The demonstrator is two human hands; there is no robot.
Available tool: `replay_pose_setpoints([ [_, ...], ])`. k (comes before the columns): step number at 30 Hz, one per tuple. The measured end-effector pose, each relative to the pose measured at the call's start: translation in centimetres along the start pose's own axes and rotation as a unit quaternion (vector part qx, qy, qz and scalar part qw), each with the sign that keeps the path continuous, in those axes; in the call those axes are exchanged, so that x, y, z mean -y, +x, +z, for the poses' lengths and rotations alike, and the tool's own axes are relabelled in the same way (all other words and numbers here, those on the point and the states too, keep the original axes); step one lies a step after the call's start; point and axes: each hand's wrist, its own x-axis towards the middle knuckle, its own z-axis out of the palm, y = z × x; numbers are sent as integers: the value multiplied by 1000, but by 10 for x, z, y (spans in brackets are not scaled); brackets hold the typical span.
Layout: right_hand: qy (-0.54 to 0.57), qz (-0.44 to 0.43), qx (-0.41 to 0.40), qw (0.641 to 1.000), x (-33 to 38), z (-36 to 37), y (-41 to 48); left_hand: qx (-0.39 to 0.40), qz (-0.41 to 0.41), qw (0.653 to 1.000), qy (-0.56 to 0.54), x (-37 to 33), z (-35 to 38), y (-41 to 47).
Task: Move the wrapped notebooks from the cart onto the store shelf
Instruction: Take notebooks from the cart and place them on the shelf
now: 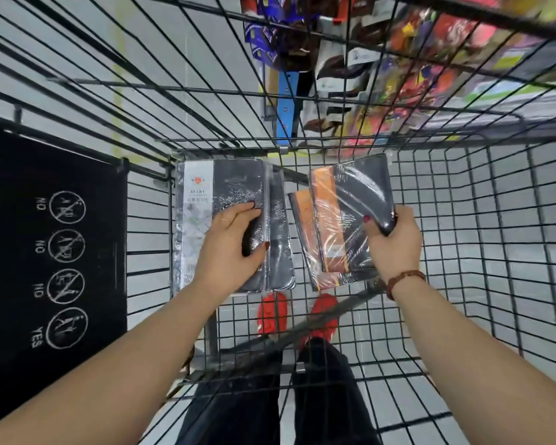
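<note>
Down in cart (463,220): left hand (228,245) clamped round black diary pack (225,181); right hand (395,242) pinching orange-striped notebooks (344,220) by one corner. Risk: slick wrap plus corner-only hold, likely slip or snag during lift.

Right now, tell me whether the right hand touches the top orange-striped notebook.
Touching. Head view shows the right hand pinching the top orange-striped notebook at its corner.
</note>
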Motion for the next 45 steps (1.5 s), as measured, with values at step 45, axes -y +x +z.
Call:
replay_pose_setpoints([
  [45, -214, 19, 7, 977, -6, 26, -38, -55, -294, 912, -280, 5, -17, -18],
])
